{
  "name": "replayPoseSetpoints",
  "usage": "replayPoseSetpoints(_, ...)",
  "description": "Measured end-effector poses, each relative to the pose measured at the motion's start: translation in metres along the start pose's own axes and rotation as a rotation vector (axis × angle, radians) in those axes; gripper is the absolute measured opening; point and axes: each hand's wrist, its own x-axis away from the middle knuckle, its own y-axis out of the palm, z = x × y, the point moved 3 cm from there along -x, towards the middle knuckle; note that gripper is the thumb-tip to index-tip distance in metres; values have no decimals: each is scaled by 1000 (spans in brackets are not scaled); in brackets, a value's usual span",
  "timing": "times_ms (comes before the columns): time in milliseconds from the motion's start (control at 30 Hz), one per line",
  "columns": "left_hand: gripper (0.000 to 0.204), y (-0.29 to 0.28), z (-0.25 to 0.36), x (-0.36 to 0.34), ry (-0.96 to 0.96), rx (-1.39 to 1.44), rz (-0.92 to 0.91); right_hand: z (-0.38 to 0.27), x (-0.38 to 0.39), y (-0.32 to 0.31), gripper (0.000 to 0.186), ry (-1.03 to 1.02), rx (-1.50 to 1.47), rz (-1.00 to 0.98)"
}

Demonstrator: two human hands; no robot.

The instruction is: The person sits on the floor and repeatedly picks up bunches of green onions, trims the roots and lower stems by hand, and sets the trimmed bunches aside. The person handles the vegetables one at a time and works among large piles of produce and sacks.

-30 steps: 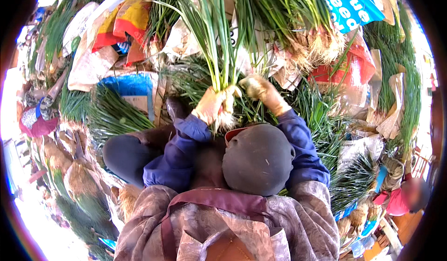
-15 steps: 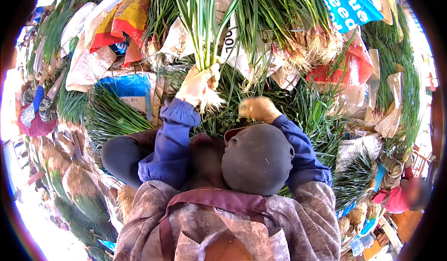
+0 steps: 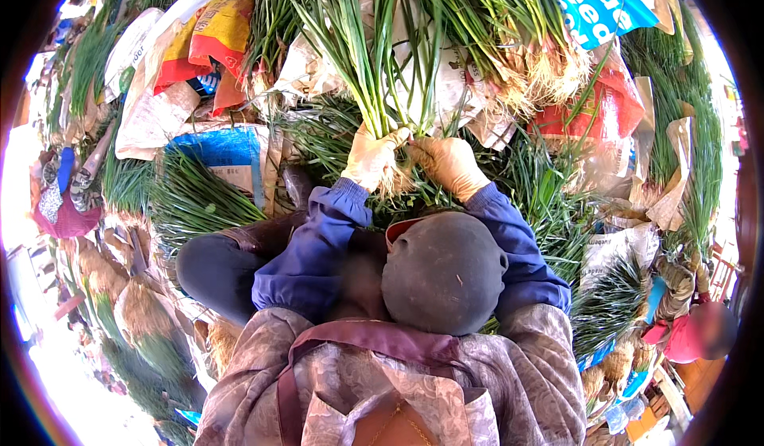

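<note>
My left hand (image 3: pixel 371 158), in what looks like a pale glove, is closed round the lower stems of a bunch of green onions (image 3: pixel 368 88). Their long leaves point away from me, and their whitish roots (image 3: pixel 395 182) hang out below the fist. My right hand (image 3: pixel 450 167), similarly pale, is beside it with the fingertips pinched at the base of a few more green onion stalks (image 3: pixel 416 100). The two hands nearly touch. Loose green leaves (image 3: pixel 318 132) lie beneath and around them.
Rooted green onion bunches (image 3: pixel 549 68) lie on sacks ahead. A blue bag (image 3: pixel 601 4) is at the far right, red-yellow bags (image 3: pixel 223 32) at the far left. Another onion pile (image 3: pixel 203 199) lies by my left knee (image 3: pixel 215 275). A person in red (image 3: pixel 688 334) is at the right edge.
My left hand has moved right and slightly toward me with the green onions. My right hand has risen a little to meet it and now pinches stalks beside the bunch.
</note>
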Motion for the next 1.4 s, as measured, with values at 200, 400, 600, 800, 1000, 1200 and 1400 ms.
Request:
replayPoseSetpoints(200, 4, -4, 14, 13, -116, 94, -22, -10, -8, -29, 23, -10, 25, 263)
replayPoseSetpoints(400, 19, -24, 17, 27, -2, -39, -156, -24, -31, -4, 37, -111, -177, -27)
replayPoseSetpoints(600, 9, -28, 27, 39, -202, -118, -98, -38, -34, 0, 14, -209, 594, 72)
replayPoseSetpoints(800, 12, -14, 31, 57, -284, 209, -227, 29, -34, 21, 27, 385, -1439, -126)
replayPoseSetpoints(1000, 15, -28, 12, 53, -365, 117, -185, -1, -37, 28, 22, 461, -1538, -82)
replayPoseSetpoints(1200, 22, -21, -18, 52, -177, -44, -77, 13, -6, 45, 15, 467, -1877, -69)
replayPoseSetpoints(1400, 19, -4, -16, 62, -461, 313, -182, 17, 5, 47, 16, 567, -1997, -12)
